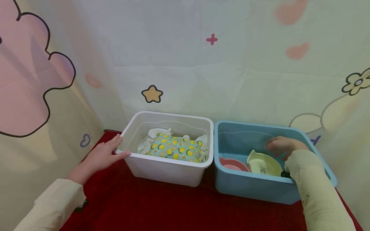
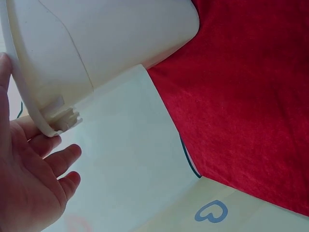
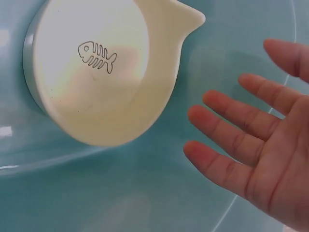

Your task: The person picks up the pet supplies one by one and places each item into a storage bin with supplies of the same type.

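Observation:
My left hand rests at the left front corner of a white plastic bin, thumb along the front rim and fingers on the side rim. In the left wrist view, its lower fingers hang loosely below that rim. Folded in this bin is a blue cloth with a lemon print. My right hand hovers inside a blue plastic bin, its fingers spread, holding nothing. Close to its fingertips lies a cream bowl with a pointed ear and a fishbone drawing. A pink bowl lies left of it, partly hidden by the bin wall.
The two bins stand side by side on a red cloth. White fabric lies around the lemon-print cloth inside the white bin. Behind the bins hangs a pale curtain with cartoon prints, which also closes off both sides.

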The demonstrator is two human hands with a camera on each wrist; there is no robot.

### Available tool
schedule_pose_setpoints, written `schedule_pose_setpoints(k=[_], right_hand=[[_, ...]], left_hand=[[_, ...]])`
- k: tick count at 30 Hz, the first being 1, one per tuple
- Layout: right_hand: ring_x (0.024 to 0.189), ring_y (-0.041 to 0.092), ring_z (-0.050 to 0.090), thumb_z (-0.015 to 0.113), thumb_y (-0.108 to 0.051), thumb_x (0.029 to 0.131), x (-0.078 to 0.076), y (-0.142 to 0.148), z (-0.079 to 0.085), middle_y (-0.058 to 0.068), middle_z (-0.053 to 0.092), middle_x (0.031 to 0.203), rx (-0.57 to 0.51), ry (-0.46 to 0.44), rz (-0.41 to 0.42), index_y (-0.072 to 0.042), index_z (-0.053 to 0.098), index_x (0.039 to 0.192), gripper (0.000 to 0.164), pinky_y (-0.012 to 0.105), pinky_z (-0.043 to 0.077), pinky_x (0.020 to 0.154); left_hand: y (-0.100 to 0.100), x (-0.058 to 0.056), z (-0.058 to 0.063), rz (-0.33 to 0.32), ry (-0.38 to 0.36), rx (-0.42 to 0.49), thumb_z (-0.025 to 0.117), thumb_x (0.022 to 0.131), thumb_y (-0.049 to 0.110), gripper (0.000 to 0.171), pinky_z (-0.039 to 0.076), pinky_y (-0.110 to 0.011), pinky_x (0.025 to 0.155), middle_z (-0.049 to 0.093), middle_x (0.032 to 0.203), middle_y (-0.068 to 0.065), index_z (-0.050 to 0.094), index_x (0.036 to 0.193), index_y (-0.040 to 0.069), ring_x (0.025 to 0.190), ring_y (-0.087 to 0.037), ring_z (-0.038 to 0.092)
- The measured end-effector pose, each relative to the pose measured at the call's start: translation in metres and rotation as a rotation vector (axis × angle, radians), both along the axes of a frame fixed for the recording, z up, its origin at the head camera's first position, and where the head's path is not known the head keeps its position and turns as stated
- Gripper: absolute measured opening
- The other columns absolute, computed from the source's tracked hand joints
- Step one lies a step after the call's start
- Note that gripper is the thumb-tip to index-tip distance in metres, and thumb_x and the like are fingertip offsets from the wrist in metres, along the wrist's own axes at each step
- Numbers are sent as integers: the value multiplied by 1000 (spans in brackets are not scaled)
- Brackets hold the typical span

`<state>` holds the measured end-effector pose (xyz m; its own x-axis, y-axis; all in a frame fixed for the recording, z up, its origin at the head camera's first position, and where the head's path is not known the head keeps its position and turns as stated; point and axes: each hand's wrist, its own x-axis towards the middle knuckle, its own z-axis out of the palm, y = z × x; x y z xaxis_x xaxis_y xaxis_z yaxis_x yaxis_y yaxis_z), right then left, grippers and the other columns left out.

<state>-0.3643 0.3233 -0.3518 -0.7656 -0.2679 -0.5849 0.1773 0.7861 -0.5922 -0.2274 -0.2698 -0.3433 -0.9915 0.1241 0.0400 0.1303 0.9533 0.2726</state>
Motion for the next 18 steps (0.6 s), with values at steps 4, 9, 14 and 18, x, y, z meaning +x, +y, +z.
schedule_pose_setpoints(k=[4,9,14,18], right_hand=[[114,49,39,44,-29,90,1,0,5,36,28,131,16,45,-4,10,18,135,65,53,45,81],[114,50,39,42,-28,90,2,0,9,37,28,131,50,80,-2,11,18,135,64,55,43,83],[114,49,41,42,-26,91,2,2,10,38,29,130,69,93,1,11,20,134,61,54,44,83],[114,48,41,42,-26,91,2,3,11,37,30,130,84,95,-1,12,21,133,61,54,44,84]], left_hand=[[0,0,1,-11,7,-12,42,79,66,88,34,-60,92,23,143,-22,25,138,3,124,-44,31],[1,2,3,-14,7,-20,43,79,65,88,34,-61,92,24,142,-23,25,138,2,125,-44,31],[3,2,5,-20,9,-23,44,79,64,88,33,-60,93,24,142,-23,26,137,1,125,-44,30],[2,2,5,-21,5,-21,43,79,65,89,33,-60,93,24,142,-23,26,138,1,125,-43,30]])
